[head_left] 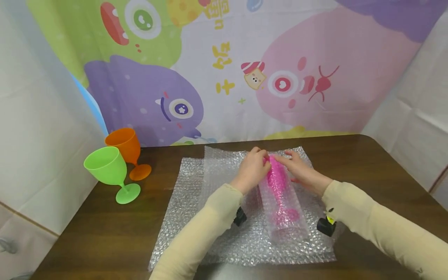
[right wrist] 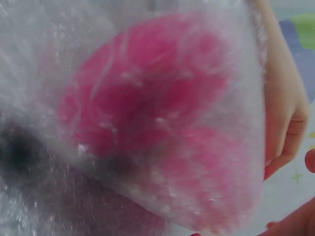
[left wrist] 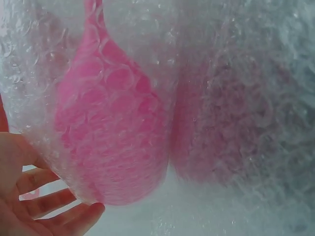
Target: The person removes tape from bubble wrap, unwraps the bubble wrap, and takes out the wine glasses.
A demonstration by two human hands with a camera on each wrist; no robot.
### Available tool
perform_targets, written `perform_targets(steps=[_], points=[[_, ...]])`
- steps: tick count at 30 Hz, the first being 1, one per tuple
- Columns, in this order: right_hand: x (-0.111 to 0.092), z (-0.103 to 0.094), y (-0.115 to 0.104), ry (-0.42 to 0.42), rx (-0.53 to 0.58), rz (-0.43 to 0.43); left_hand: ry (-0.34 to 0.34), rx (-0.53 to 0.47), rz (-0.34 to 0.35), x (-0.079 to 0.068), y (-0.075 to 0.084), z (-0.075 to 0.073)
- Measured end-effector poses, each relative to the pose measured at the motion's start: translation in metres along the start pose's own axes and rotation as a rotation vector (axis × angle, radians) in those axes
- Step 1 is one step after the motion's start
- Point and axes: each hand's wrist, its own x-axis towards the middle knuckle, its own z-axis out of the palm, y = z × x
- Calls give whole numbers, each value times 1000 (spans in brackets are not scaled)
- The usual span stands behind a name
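Observation:
A pink goblet lies on its side, wrapped in clear bubble wrap, its bowl toward the back and its foot toward me. My left hand curls at the bowl end and grips the wrap there. From the other side, my right hand touches the wrapped bowl with fairly straight, spread fingers. The left wrist view has the pink bowl behind layers of bubbles. In the right wrist view the goblet's round pink foot shows blurred through the film. The wrap partly hides some fingertips.
Flat bubble wrap spreads under the goblet on the dark wooden table. Toward the back left stand a green goblet and an orange goblet. A cartoon-print cloth hangs behind the table.

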Motion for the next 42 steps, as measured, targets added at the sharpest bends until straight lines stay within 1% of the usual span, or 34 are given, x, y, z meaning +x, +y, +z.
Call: perform_targets(steps=[3, 5, 8, 11, 15, 18, 21, 26, 34, 42], points=[[9, 6, 4, 39, -72, -69, 13, 32, 28, 2, -1, -1], [14, 9, 7, 59, -143, -106, 13, 64, 55, 3, -1, -2], [18, 13, 12, 64, -245, -117, -6, 104, 92, 7, -2, -4], [20, 16, 17, 65, -298, -111, -38, 125, 122, 10, -3, -6], [22, 17, 17, 54, -287, -97, -73, 130, 177, 15, -7, -9], [23, 18, 17, 42, -281, -86, -86, 133, 218, 19, -11, -11], [23, 18, 19, 23, -286, -86, -91, 124, 236, 21, -14, -11], [22, 18, 24, -3, -323, -113, -66, 140, 244, 18, -13, -10], [24, 19, 28, 12, -325, -140, -15, 223, 282, 14, -13, -6], [22, 21, 26, 15, -317, -145, 77, 226, 271, 11, -17, 2]])
